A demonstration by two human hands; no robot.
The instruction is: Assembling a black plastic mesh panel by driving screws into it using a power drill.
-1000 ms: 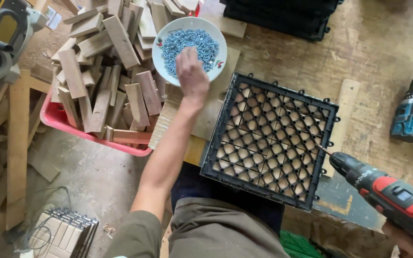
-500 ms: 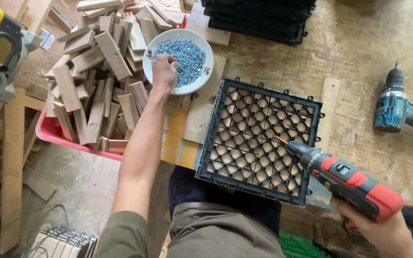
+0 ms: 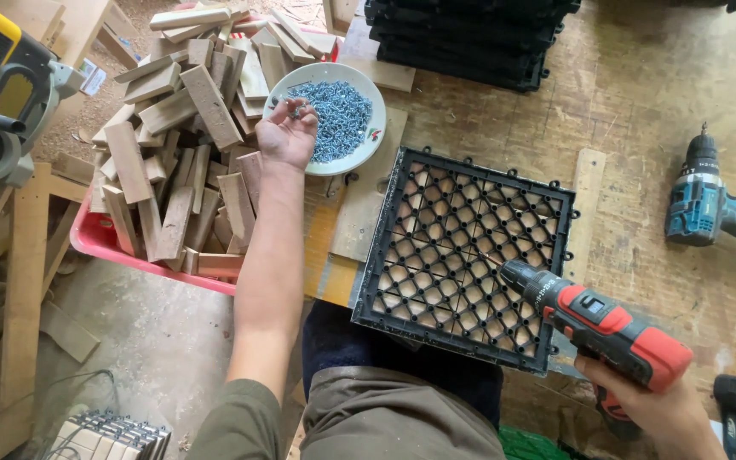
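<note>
My left hand (image 3: 286, 132) is palm up at the left rim of a white bowl (image 3: 375, 130) full of small grey screws (image 3: 341, 117), with a few screws held in its fingers. My right hand (image 3: 653, 407) grips a red and black cordless drill (image 3: 600, 322) at the lower right. The drill's nose rests over the lower right part of a black plastic grid tile (image 3: 463, 252), which lies face down on the wooden bench with wood slats showing through its cells.
A red tray (image 3: 95, 243) heaped with short wooden blocks (image 3: 182, 162) stands left of the bowl. A stack of black tiles (image 3: 470, 38) sits at the back. A teal drill (image 3: 709, 204) lies at the right, a yellow saw (image 3: 2, 85) at the far left.
My left hand has turned palm up and drawn back to the bowl's left rim with screws in it. The red drill has moved left, further onto the tile.
</note>
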